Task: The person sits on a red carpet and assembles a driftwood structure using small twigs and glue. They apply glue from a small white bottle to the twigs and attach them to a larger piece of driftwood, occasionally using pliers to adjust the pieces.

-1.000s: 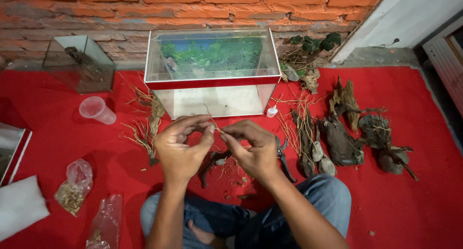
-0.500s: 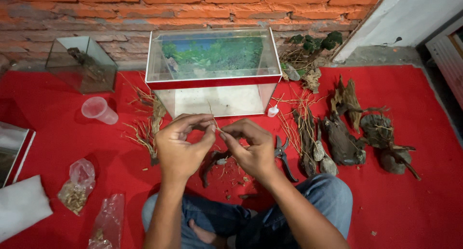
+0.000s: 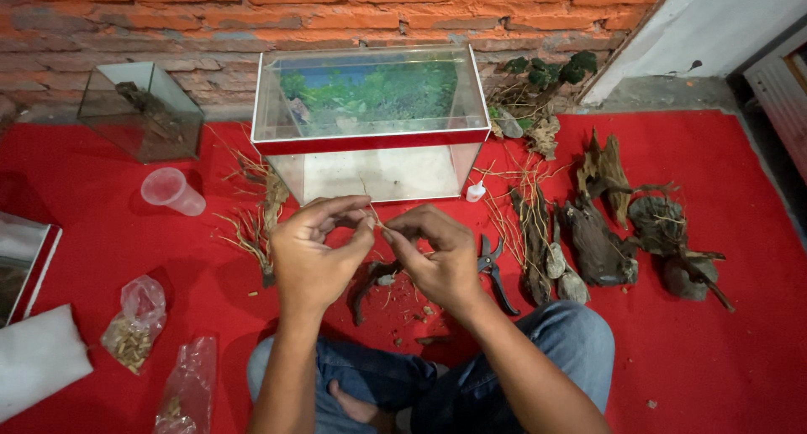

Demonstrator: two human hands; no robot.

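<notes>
Across the whole lower frame spreads a red cloth [image 3: 714, 350] on the floor, with a brick wall [image 3: 336, 14] along the top. At upper centre stands a glass aquarium [image 3: 370, 119] with a red rim and a green plant backdrop; a smaller glass tank [image 3: 134, 110] sits at upper left. Dark driftwood pieces [image 3: 597, 241] lie at right, well apart from the hands. At lower centre, the person's knees in jeans [image 3: 538, 350] show. The left hand [image 3: 315, 257] and right hand [image 3: 437, 262] meet just in front of the aquarium, each grip pinched closed on a thin dry twig [image 3: 374, 215] held between their fingertips. Black pruning shears [image 3: 492, 270] lie just right of the right hand. A clear plastic cup [image 3: 172, 190] lies at left, and a small bag of pellets [image 3: 134, 325] at lower left.
</notes>
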